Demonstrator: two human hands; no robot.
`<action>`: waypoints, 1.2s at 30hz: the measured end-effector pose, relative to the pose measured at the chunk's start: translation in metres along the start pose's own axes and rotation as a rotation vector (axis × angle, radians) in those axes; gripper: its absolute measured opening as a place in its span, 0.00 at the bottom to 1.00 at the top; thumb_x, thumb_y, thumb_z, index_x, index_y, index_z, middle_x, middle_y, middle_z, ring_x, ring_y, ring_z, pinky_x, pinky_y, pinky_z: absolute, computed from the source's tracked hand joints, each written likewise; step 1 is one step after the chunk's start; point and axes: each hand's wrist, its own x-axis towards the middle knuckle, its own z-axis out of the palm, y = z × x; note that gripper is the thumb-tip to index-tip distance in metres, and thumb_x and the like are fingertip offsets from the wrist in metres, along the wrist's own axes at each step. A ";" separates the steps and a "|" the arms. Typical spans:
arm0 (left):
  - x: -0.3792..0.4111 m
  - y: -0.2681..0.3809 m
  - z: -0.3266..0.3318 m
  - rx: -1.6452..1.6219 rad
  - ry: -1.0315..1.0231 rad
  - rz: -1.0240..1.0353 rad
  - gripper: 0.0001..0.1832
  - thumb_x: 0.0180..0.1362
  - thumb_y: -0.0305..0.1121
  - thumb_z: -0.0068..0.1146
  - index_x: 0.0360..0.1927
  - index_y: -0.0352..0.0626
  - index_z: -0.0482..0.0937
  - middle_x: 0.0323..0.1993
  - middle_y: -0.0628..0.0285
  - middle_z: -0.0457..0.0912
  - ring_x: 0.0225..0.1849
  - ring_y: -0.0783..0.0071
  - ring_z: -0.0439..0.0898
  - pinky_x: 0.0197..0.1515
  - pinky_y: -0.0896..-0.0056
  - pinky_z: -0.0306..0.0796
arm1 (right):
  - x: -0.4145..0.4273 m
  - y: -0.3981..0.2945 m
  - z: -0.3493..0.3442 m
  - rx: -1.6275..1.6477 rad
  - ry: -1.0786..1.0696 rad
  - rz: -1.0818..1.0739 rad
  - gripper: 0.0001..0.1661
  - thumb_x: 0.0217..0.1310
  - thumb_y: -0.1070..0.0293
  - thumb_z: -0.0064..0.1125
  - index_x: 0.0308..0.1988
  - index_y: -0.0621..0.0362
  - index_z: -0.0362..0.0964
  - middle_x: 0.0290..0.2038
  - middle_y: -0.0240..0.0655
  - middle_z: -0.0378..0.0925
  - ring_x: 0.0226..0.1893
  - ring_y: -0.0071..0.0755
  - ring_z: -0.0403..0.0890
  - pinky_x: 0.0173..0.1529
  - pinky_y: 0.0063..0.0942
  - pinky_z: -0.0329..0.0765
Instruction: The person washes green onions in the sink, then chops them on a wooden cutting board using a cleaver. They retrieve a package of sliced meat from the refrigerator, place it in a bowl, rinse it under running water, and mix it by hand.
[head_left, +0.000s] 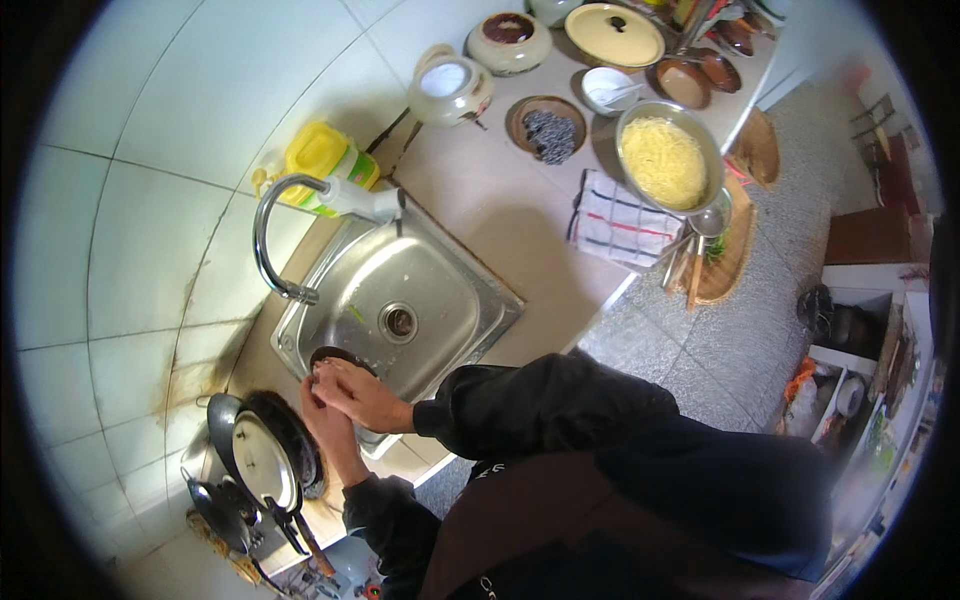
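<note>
My left hand (327, 425) and my right hand (364, 396) are together at the near-left rim of a stainless steel sink (420, 289). The right fingers lie across the left ones, so whether anything is between them is hidden. Just beyond my fingertips a dark brown round object (343, 355), perhaps a bowl, shows only in part. Over the sink arches a chrome gooseneck faucet (262, 244). Inside the basin are the drain (399, 322), a green vegetable scrap (356, 313) and small pale bits.
Left of my hands stand a black pan (289, 427) and a pale lid (262, 457). Behind the faucet is a yellow plastic bottle (319, 154). The counter holds a metal bowl of yellow shreds (664, 161), a striped cloth (624, 221), a steel-wool scrubber (551, 135) and ceramic jars (450, 94).
</note>
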 end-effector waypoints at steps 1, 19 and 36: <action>-0.002 -0.032 0.003 -0.348 -0.055 -0.016 0.24 0.73 0.48 0.54 0.60 0.38 0.77 0.55 0.53 0.83 0.53 0.60 0.82 0.57 0.63 0.74 | -0.005 -0.005 -0.003 -0.247 -0.025 -0.030 0.33 0.74 0.49 0.55 0.64 0.65 0.68 0.62 0.53 0.71 0.61 0.55 0.74 0.66 0.45 0.68; -0.055 -0.038 0.221 -0.912 -0.353 -0.386 0.20 0.73 0.45 0.57 0.59 0.41 0.77 0.50 0.63 0.84 0.47 0.71 0.85 0.46 0.67 0.83 | 0.062 -0.223 -0.584 -1.718 0.502 0.323 0.12 0.59 0.62 0.60 0.33 0.59 0.84 0.36 0.50 0.86 0.41 0.57 0.87 0.49 0.49 0.83; -0.078 0.009 0.299 -0.582 -0.301 -0.420 0.22 0.72 0.43 0.58 0.62 0.39 0.78 0.48 0.66 0.84 0.46 0.74 0.84 0.43 0.67 0.83 | 0.110 -0.148 -0.701 -1.324 0.104 0.508 0.25 0.62 0.53 0.60 0.35 0.70 0.82 0.37 0.63 0.82 0.41 0.65 0.84 0.49 0.52 0.78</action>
